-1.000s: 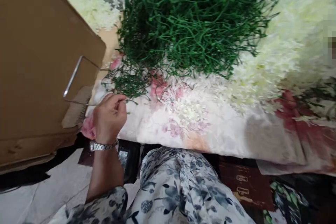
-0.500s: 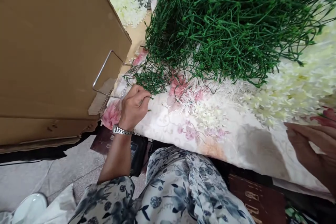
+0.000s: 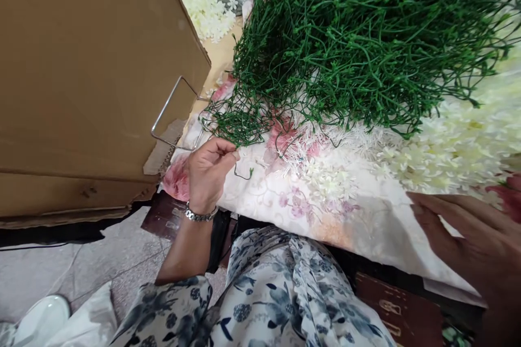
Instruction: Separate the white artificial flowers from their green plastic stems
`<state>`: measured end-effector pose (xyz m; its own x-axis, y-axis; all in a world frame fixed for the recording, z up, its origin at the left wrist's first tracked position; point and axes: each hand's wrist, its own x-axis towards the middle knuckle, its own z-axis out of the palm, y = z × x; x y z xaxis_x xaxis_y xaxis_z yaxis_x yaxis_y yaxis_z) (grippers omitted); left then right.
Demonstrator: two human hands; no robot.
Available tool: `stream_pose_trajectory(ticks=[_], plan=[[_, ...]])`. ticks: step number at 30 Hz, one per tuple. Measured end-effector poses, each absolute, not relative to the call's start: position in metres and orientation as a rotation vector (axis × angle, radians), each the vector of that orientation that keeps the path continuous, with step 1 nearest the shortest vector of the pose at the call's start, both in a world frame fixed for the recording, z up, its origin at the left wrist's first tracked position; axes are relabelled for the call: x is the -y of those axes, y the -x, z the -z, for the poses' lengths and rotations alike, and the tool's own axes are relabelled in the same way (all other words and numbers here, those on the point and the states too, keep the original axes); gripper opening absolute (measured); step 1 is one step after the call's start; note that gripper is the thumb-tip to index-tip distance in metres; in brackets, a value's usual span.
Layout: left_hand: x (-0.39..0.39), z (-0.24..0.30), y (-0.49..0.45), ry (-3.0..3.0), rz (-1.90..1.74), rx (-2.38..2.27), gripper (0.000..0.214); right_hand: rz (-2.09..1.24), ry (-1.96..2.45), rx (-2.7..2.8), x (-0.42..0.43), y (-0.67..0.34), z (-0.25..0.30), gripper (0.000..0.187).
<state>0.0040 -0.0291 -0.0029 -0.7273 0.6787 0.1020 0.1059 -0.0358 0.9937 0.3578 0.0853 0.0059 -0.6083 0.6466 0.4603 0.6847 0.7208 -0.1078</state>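
At the bottom centre is white clothing with a blue-grey flower print (image 3: 277, 293). At the lower right, the right hand (image 3: 472, 238) hovers in shadow, thumb and forefinger tips close together; whether they pinch anything cannot be told. Left of centre, the left hand (image 3: 211, 173), a silver link band (image 3: 201, 216) at its wrist, grasps a thin green plastic-looking stem (image 3: 244, 177) between thumb and forefinger, its end hanging over a white cloth printed with pink flowers (image 3: 252, 195). Just beyond lies a small tangle of green stems (image 3: 240, 122), beside a bent silver wire frame (image 3: 166, 105) in front of a brown cardboard box (image 3: 89, 76) at upper left. Pale yellow-white flower heads (image 3: 451, 141) cover the right edge. A large dark-green heap of stems (image 3: 366, 43) fills the upper right.
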Motion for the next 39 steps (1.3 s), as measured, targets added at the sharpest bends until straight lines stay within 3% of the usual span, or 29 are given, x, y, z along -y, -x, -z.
stream_pose_trajectory(ticks=[3,7,14,21,30,39], plan=[[0.030,0.000,-0.027,-0.937,-1.748,-1.776,0.010,0.112,0.648,2.593,-0.071,-0.331,-0.018,0.037],[0.032,-0.002,-0.062,-1.024,-1.672,-1.543,0.013,-0.243,0.492,2.612,-0.054,-0.307,-0.021,0.032],[0.028,0.014,-0.093,-0.842,-1.530,-1.479,0.015,-0.227,0.925,2.553,-0.052,-0.336,-0.003,0.010],[0.023,0.021,-0.112,-0.852,-1.399,-1.371,0.007,-0.306,1.013,2.519,-0.055,-0.320,0.012,0.013],[0.023,0.021,-0.115,-0.836,-1.318,-1.350,0.004,-0.002,0.866,2.690,-0.069,-0.299,0.015,0.017],[0.022,0.019,-0.119,-0.831,-1.281,-1.290,0.002,-0.288,1.050,2.522,-0.071,-0.342,0.022,0.015]])
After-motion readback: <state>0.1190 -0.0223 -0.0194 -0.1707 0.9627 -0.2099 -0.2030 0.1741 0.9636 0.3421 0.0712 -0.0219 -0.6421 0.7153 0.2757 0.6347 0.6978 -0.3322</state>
